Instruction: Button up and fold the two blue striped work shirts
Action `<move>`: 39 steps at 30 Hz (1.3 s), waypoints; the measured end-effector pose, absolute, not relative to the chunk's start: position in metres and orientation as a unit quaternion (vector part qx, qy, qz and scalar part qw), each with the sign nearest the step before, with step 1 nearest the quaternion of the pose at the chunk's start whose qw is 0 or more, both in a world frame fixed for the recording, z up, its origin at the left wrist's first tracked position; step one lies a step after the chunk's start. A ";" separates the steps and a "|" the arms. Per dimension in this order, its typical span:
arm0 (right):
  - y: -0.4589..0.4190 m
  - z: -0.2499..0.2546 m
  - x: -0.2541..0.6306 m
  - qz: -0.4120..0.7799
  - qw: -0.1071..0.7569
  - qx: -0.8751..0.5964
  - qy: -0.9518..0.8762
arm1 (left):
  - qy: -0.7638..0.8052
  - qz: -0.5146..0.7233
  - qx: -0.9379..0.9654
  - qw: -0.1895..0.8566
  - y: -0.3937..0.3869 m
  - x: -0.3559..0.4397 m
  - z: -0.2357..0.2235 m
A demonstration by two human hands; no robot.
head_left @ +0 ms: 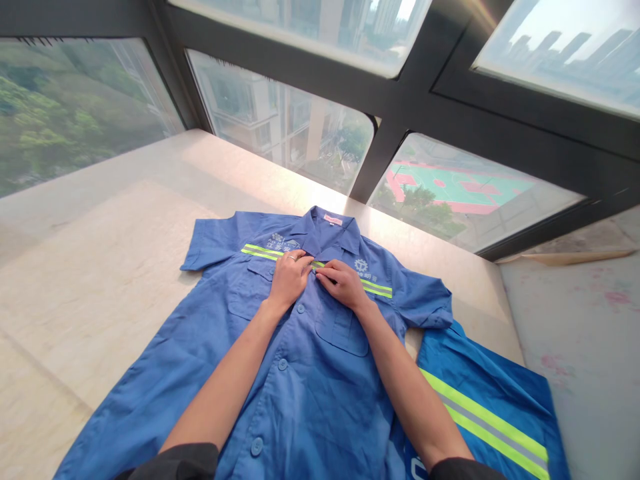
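A blue short-sleeved work shirt (310, 373) lies spread face up, its collar toward the window. Yellow-green reflective strips cross its chest, and white print sits on both sides. My left hand (290, 275) pinches the front placket at chest height; a ring shows on one finger. Close beside it, my right hand (342, 283) grips the placket from the other side, fingertips near a small button. Below the hands, several buttons, one of them a large-looking button (257, 446), run down the front and look fastened. What exactly lies between the fingertips is partly hidden.
A second, brighter blue garment (490, 380) with wide reflective bands lies at the right, partly under the shirt's sleeve. The pale stone sill (125, 267) carries both. Dark window frames (395, 100) rise behind, and a flowered wall (580, 333) bounds the right side.
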State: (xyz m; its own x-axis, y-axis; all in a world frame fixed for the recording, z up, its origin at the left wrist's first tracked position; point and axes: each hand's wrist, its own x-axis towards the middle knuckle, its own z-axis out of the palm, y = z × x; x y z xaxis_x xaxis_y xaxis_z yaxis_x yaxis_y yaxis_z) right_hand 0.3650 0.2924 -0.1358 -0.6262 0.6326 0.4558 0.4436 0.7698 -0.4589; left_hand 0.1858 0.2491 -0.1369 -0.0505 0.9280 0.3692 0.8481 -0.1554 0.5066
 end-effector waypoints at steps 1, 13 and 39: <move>0.292 -0.136 0.365 0.150 0.306 -0.308 -0.888 | 0.655 0.320 0.682 0.058 0.248 0.186 -0.136; 0.293 -0.130 0.367 0.109 0.324 -0.373 -0.862 | 0.694 0.283 0.660 0.046 0.246 0.190 -0.129; 0.294 -0.138 0.365 0.001 0.286 -0.467 -0.837 | 0.684 0.274 0.675 0.045 0.248 0.189 -0.128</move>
